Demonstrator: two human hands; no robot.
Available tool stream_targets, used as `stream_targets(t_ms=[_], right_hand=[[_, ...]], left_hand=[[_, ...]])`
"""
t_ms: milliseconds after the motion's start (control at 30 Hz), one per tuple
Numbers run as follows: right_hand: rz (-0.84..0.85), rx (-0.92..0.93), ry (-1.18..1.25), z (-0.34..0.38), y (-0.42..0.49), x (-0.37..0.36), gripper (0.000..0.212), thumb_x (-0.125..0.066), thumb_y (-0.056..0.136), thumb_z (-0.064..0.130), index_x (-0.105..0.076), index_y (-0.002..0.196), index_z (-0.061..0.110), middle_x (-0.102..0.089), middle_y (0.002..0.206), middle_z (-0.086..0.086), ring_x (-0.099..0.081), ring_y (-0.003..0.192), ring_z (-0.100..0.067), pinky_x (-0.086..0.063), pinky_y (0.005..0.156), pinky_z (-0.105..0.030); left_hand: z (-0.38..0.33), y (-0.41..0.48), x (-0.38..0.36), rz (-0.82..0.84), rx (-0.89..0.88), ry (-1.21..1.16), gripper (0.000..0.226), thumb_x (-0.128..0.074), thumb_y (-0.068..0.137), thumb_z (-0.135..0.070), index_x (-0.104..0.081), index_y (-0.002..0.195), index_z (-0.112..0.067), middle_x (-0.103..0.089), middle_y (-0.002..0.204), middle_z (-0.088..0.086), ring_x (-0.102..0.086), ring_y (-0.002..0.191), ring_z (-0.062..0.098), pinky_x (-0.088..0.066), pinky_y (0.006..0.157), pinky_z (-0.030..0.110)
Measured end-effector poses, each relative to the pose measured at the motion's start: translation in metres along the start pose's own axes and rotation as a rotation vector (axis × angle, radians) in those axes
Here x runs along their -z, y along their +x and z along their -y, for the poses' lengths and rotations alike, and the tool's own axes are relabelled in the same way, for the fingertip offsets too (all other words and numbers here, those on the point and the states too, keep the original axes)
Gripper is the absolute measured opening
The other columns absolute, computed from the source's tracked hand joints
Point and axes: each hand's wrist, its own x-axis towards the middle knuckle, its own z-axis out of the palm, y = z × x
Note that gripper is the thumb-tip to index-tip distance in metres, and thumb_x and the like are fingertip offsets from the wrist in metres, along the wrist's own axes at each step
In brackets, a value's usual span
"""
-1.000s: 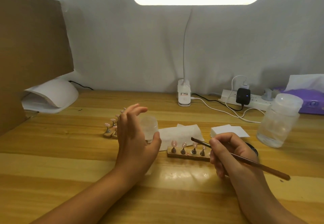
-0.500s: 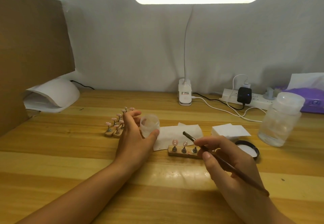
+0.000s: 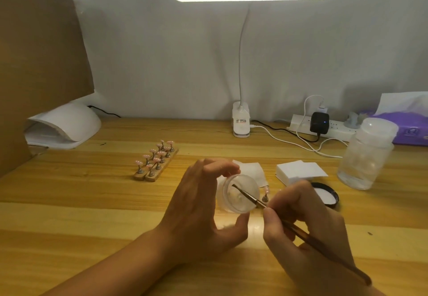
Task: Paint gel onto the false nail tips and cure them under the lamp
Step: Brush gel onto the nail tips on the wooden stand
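My left hand (image 3: 199, 205) grips a small clear gel jar (image 3: 239, 197), lifted off the table and tilted with its mouth toward me. My right hand (image 3: 308, 233) pinches a thin brown brush (image 3: 301, 230); its tip sits inside the jar's mouth. Behind the jar, one pink nail tip on a metal stand (image 3: 265, 195) peeks out; the rest of that wooden strip is hidden by my hands. Two more wooden strips with several pink nail tips (image 3: 156, 161) stand to the left. The white curing lamp (image 3: 62, 125) sits at the far left.
A white wipe (image 3: 254, 171) and a stack of white pads (image 3: 298, 170) lie behind my hands, with a black jar lid (image 3: 327, 197) and a clear bottle (image 3: 366, 156) to the right. A desk lamp base (image 3: 240, 122), power strip (image 3: 301, 125) and cables line the back; cardboard (image 3: 39, 64) stands at the left.
My left hand lifted the jar from the table and brought it toward me, tilted. My right hand moved the brush forward until its tip entered the jar.
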Motion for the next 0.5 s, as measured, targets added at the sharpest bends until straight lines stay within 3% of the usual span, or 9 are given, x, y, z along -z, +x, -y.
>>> stream_targets(t_ms=[267, 500], right_hand=[[0.005, -0.028, 0.028, -0.0073, 0.0029, -0.0014, 0.012, -0.068, 0.079, 0.022, -0.056, 0.079, 0.022, -0.059, 0.068, 0.012, -0.056, 0.051, -0.002, -0.039, 0.045, -0.006], [0.011, -0.041, -0.014, -0.0088, 0.0028, -0.0036, 0.013, -0.069, 0.078, 0.019, -0.057, 0.080, 0.024, -0.061, 0.071, 0.011, -0.059, 0.053, -0.003, -0.042, 0.043, -0.009]], left_hand=[[-0.0027, -0.0004, 0.0025, 0.089, 0.032, -0.018, 0.070, -0.075, 0.069, -0.036, -0.038, 0.124, -0.015, -0.060, 0.113, 0.005, -0.058, 0.101, 0.017, -0.049, 0.085, 0.036], [-0.0029, -0.0002, 0.0033, 0.118, 0.017, -0.027, 0.070, -0.076, 0.069, -0.037, -0.038, 0.124, -0.016, -0.060, 0.114, 0.004, -0.059, 0.101, 0.020, -0.049, 0.082, 0.038]])
